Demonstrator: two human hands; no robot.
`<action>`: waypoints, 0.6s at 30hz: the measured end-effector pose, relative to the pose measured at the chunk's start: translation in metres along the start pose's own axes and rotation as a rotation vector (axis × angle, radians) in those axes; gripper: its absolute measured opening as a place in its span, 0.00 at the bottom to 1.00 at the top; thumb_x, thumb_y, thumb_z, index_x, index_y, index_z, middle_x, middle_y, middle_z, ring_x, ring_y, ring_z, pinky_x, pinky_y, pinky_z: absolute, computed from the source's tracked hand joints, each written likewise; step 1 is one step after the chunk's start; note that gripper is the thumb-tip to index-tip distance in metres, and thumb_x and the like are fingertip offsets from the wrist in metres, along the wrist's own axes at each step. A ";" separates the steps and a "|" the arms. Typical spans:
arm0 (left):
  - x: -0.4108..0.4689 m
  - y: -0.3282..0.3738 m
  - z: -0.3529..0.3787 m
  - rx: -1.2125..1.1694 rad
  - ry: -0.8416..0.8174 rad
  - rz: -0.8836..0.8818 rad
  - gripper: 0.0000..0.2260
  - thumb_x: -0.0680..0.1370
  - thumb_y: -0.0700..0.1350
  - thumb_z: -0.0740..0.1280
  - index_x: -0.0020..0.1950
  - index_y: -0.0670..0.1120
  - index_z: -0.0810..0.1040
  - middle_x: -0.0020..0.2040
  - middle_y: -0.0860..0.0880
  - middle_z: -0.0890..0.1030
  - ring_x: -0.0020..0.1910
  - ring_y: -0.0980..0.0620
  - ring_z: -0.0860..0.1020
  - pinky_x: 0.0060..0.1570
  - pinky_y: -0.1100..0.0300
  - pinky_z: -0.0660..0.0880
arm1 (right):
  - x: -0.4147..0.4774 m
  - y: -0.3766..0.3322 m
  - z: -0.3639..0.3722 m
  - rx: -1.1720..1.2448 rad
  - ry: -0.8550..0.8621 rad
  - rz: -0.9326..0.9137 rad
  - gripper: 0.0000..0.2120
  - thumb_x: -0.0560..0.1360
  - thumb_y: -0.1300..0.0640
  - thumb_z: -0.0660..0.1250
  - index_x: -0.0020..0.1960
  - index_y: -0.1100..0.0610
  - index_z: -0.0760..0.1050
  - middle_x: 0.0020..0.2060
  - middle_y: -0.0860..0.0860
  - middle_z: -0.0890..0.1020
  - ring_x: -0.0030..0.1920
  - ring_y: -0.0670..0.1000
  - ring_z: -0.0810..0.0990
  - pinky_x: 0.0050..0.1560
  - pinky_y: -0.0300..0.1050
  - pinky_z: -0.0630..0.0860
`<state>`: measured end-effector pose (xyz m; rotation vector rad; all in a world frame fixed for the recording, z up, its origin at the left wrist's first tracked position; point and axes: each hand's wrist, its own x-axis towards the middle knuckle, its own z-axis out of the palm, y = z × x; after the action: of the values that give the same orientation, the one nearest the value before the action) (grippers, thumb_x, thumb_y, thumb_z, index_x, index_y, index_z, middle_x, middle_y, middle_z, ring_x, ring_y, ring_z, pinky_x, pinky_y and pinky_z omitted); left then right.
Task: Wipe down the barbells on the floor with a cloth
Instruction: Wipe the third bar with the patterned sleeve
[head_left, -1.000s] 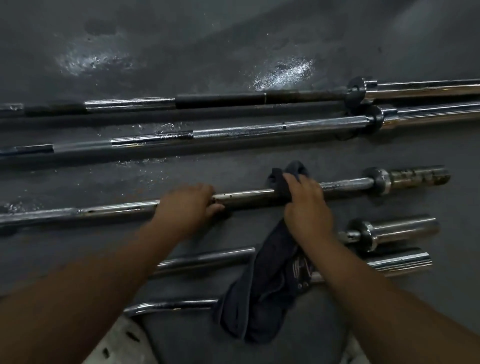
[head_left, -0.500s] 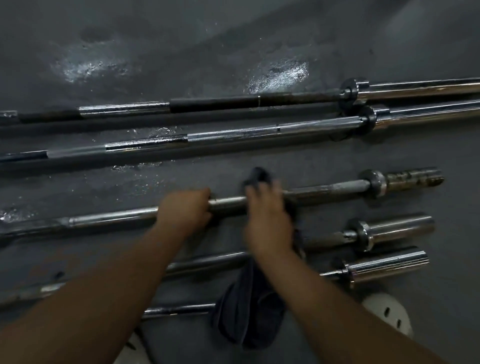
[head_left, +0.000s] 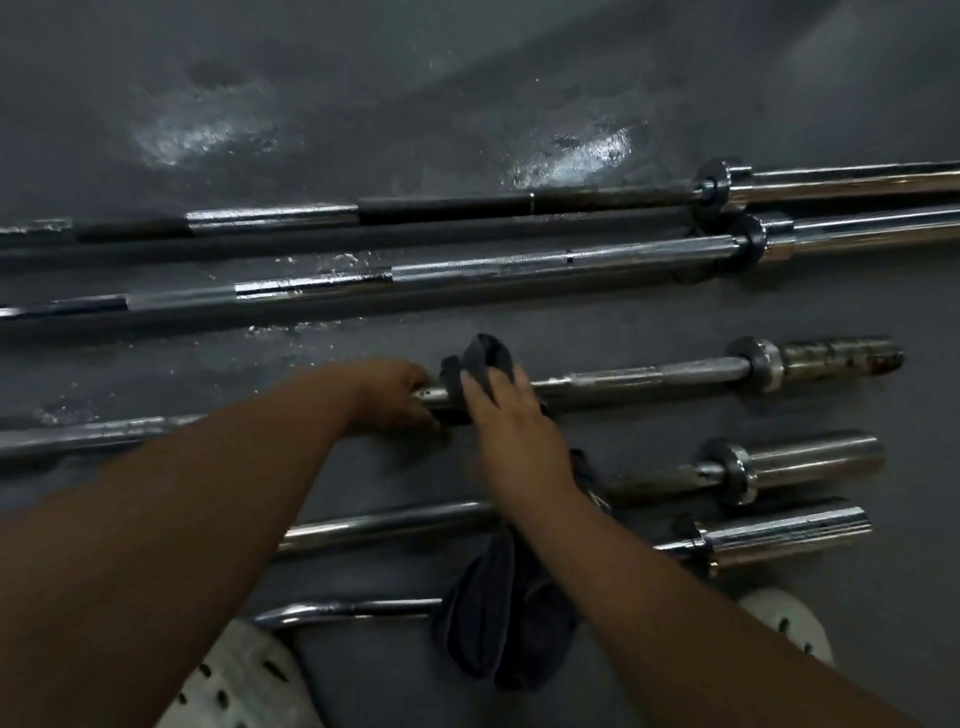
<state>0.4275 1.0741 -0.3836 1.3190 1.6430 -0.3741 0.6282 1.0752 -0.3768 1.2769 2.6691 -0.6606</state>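
Left grip (head_left: 395, 397) was curled round the shaft of the middle barbell (head_left: 649, 375), steadying it on the floor (head_left: 597, 317). Right grip (head_left: 511, 426), just beside it, pressed the dark cloth (head_left: 485, 356) onto that shaft; blur hid whether its fingers wrapped round. Wiping this bar looked mid-stroke. Next probably called for sliding the cloth toward the rusty sleeve (head_left: 836, 358), then the nearer bars (head_left: 810, 457).

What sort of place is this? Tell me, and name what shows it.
Most likely a gym or weight room: several barbells lie side by side on a dark floor, with chrome loading sleeves and a bent bar nearest the person.
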 end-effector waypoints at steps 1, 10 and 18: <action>-0.001 0.000 -0.003 -0.008 0.031 0.012 0.18 0.72 0.57 0.74 0.58 0.52 0.76 0.55 0.50 0.80 0.52 0.47 0.77 0.46 0.59 0.67 | 0.002 0.018 -0.008 -0.030 -0.014 0.051 0.33 0.77 0.64 0.61 0.79 0.52 0.56 0.76 0.55 0.60 0.78 0.61 0.54 0.69 0.57 0.70; 0.001 0.000 0.020 0.126 0.216 0.072 0.23 0.76 0.67 0.64 0.58 0.50 0.76 0.56 0.44 0.82 0.53 0.43 0.80 0.45 0.57 0.69 | 0.001 -0.003 0.003 0.009 -0.051 0.039 0.34 0.76 0.63 0.63 0.79 0.49 0.57 0.76 0.54 0.60 0.78 0.62 0.52 0.68 0.57 0.70; -0.014 0.006 0.064 0.275 0.661 0.025 0.23 0.77 0.66 0.53 0.49 0.49 0.75 0.45 0.45 0.81 0.45 0.41 0.79 0.43 0.50 0.74 | -0.005 0.064 -0.014 -0.129 0.040 0.407 0.36 0.77 0.64 0.59 0.81 0.52 0.50 0.78 0.58 0.55 0.78 0.65 0.48 0.67 0.59 0.70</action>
<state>0.4629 1.0219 -0.4012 1.7952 2.1673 -0.1527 0.6813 1.1127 -0.3847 1.7351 2.3224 -0.4029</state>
